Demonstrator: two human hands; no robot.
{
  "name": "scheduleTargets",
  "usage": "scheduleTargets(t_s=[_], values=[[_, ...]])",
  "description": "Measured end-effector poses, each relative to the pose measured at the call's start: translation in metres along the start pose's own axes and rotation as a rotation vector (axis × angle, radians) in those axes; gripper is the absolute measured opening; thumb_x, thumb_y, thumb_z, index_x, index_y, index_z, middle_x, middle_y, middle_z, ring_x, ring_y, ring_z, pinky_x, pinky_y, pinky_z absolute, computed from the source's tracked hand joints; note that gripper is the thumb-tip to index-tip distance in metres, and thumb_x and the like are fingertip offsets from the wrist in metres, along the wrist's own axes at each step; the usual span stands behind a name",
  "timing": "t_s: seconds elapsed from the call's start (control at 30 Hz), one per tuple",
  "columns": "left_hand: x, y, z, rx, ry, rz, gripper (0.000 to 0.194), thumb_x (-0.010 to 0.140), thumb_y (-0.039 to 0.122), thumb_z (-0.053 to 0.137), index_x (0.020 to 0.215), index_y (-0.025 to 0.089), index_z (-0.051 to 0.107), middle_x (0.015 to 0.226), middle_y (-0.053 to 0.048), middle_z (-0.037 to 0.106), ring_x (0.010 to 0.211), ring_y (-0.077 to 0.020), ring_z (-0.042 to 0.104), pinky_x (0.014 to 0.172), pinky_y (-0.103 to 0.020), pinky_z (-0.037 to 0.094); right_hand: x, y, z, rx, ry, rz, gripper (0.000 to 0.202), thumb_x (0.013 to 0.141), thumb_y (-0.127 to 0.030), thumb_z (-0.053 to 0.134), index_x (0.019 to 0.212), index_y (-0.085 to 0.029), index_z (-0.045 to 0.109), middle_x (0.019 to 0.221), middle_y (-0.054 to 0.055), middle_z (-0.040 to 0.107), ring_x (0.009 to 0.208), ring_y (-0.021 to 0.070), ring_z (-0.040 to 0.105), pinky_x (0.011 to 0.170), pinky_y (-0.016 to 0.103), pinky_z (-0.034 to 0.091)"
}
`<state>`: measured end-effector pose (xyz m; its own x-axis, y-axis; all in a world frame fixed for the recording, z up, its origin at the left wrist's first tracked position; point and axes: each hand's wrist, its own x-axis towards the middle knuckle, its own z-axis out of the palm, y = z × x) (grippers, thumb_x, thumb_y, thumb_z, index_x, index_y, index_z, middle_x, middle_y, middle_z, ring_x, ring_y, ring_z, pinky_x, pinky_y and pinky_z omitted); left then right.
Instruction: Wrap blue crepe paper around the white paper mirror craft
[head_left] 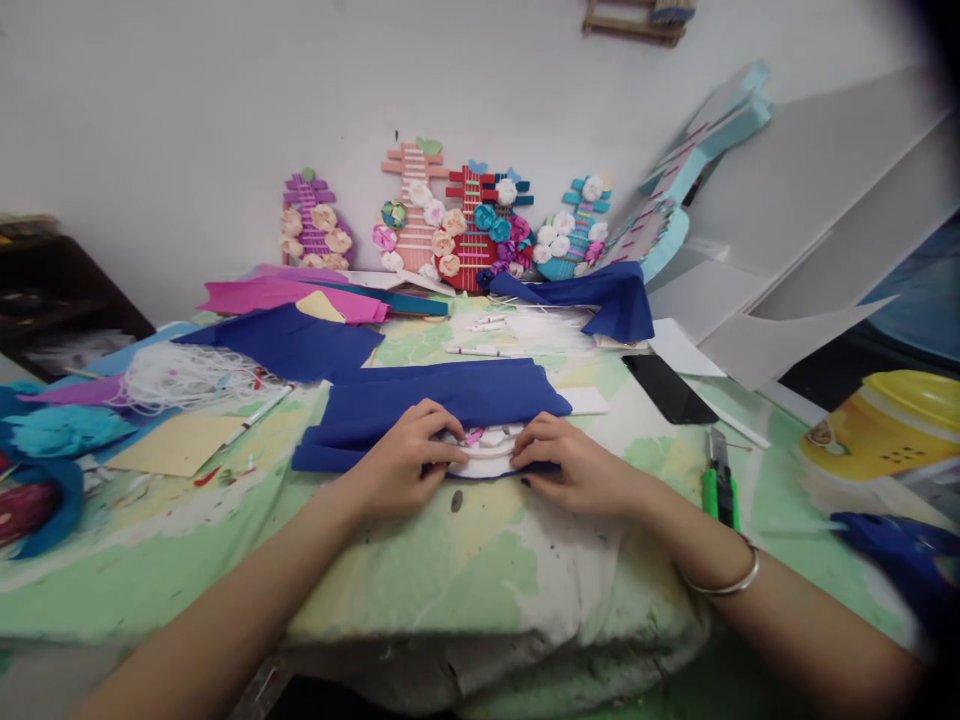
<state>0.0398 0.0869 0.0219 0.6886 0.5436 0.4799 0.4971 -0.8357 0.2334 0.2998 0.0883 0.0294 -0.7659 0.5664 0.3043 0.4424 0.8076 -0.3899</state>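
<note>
A white curved piece (489,462) lies at the centre of the table, partly covered by dark blue crepe paper (435,392). My left hand (411,455) is at the left end of the white piece, its bent fingers pinching the piece's edge and the blue paper. At the right end, my right hand (566,462) has its curled fingers on the piece and the blue paper's edge. The blue paper spreads behind and to the left of both hands. Some pink shows between the hands, inside the white piece.
Decorated paper instruments (474,235) lean on the wall. A black phone (669,389), a green cutter (720,485) and a yellow bucket (885,425) stand or lie at right. White string (191,378) and a blue glue gun (900,550) lie at the sides.
</note>
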Motion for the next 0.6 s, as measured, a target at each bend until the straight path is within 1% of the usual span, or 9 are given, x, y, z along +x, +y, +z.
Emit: scheduleTargets(t_s=[0.07, 0.17, 0.23, 0.4, 0.5, 0.6], values=[[-0.002, 0.002, -0.004, -0.07, -0.012, -0.009, 0.025, 0.08, 0.008, 0.053, 0.093, 0.021, 0.069, 0.096, -0.007, 0.061, 0.094, -0.0197, 0.049, 0.084, -0.037, 0.041, -0.003, 0.003, -0.007, -0.02, -0.044, -0.013, 0.024, 0.073, -0.008, 0.062, 0.095, -0.017, 0.066, 0.098, 0.008, 0.062, 0.094, 0.0217, 0.05, 0.085, 0.038, 0.041], [-0.004, 0.003, -0.004, -0.076, -0.039, -0.006, 0.011, 0.08, 0.021, 0.062, 0.089, 0.019, 0.067, 0.089, -0.006, 0.062, 0.09, -0.02, 0.05, 0.082, -0.038, 0.041, -0.007, 0.01, -0.013, -0.061, -0.038, 0.03, 0.03, 0.069, -0.008, 0.065, 0.097, -0.016, 0.064, 0.1, 0.009, 0.059, 0.095, 0.0227, 0.049, 0.085, 0.039, 0.041], [-0.005, 0.004, -0.001, -0.037, -0.055, -0.01, 0.011, 0.079, 0.026, 0.065, 0.086, 0.017, 0.065, 0.086, -0.006, 0.062, 0.088, -0.0203, 0.05, 0.081, -0.037, 0.041, -0.009, 0.013, -0.015, -0.078, -0.022, 0.042, 0.027, 0.068, -0.008, 0.065, 0.094, -0.015, 0.063, 0.097, 0.009, 0.058, 0.093, 0.0224, 0.049, 0.084, 0.039, 0.042], [-0.003, 0.004, 0.007, 0.024, -0.088, 0.029, 0.009, 0.085, 0.023, 0.057, 0.081, 0.016, 0.061, 0.084, -0.006, 0.061, 0.086, -0.0194, 0.05, 0.078, -0.035, 0.039, -0.009, 0.015, -0.012, -0.104, -0.013, 0.002, 0.014, 0.072, -0.006, 0.06, 0.081, -0.016, 0.062, 0.091, 0.008, 0.059, 0.089, 0.0211, 0.05, 0.081, 0.036, 0.042], [-0.003, 0.002, 0.008, 0.045, -0.092, 0.045, 0.013, 0.089, 0.02, 0.051, 0.081, 0.016, 0.061, 0.084, -0.006, 0.061, 0.086, -0.0187, 0.049, 0.077, -0.034, 0.038, -0.009, 0.016, -0.009, -0.103, 0.007, -0.023, 0.014, 0.074, -0.004, 0.057, 0.076, -0.017, 0.061, 0.091, 0.008, 0.059, 0.089, 0.0204, 0.05, 0.08, 0.035, 0.043], [-0.002, 0.001, 0.007, 0.057, -0.105, 0.049, 0.016, 0.09, 0.019, 0.047, 0.081, 0.016, 0.061, 0.084, -0.006, 0.062, 0.085, -0.0179, 0.05, 0.076, -0.033, 0.037, -0.009, 0.017, -0.008, -0.075, 0.021, -0.039, 0.014, 0.076, -0.004, 0.055, 0.077, -0.017, 0.06, 0.092, 0.008, 0.06, 0.089, 0.0196, 0.051, 0.079, 0.034, 0.044]])
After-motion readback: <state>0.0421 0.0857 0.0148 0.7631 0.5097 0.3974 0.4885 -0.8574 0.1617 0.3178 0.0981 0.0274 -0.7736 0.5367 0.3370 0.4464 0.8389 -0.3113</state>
